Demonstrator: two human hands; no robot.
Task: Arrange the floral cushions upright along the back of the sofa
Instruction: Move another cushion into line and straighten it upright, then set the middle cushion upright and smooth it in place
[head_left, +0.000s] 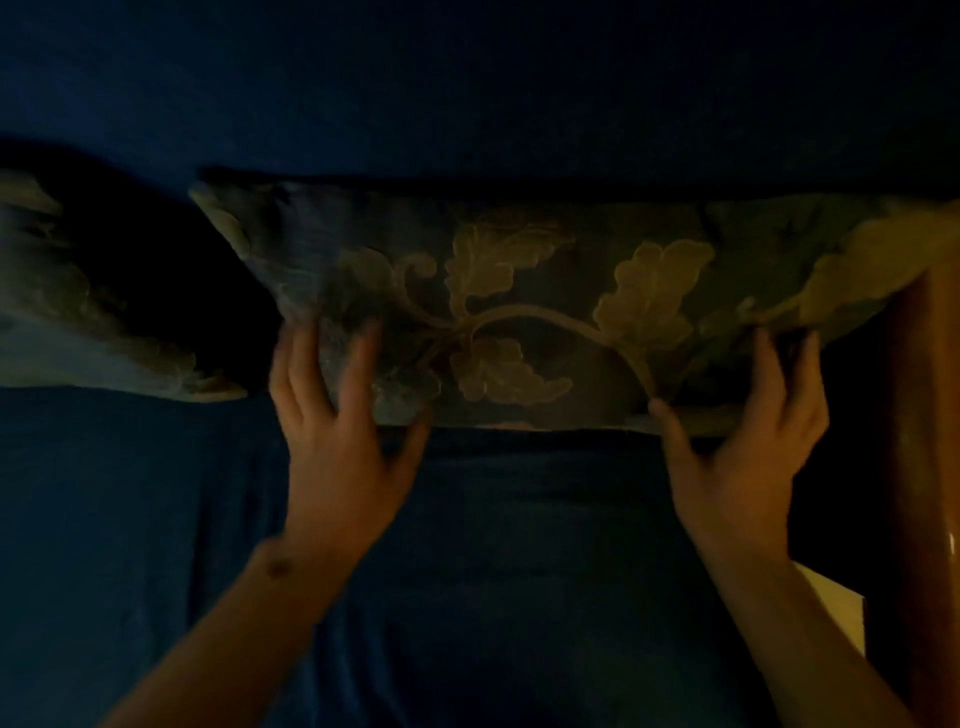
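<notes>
Dim light, my left hand (337, 441) and right hand (743, 447) each grip the cushion (519, 312) by its lower edge, against the sofa (467, 93) back, second cushion (78, 312) lying apart at left.

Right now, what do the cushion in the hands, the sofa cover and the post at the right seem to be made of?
Floral cushion: woven upholstery fabric, matte, with pale leaf and vine figures, probably woven in or stitched. Sofa: dark blue soft cloth, matte, lightly creased; the dim light hides its weave. Post: likely varnished wood, reddish-brown with a small glossy highlight.
</notes>
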